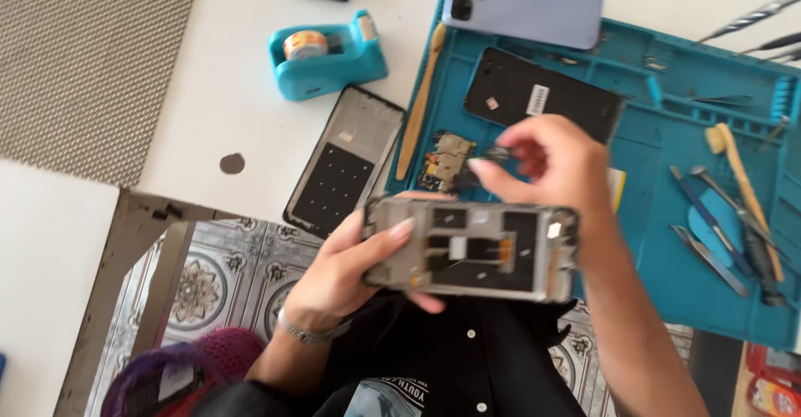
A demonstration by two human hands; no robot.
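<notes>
the left hand (355, 271) grips an opened phone frame (471, 250) by its end, thumb over the top edge, holding it level above the lap and just off the near edge of the white table (225, 92). the right hand (555, 163) hovers above the frame with fingertips pinched on a small dark part (501, 155) — too blurred to name further.

to do this well, i'd judge the frame should stay flat and steady while the pinched part comes straight over its seat, with light pressure only.

room is tight: the blue work mat (667, 242) lies just beyond the hands, with a small circuit board (448, 160) and a wooden pry stick (420, 104) near its left border, and pry tools (722, 225) to the right. a black phone panel (344, 160) lies beside the mat — near the table edge.
</notes>
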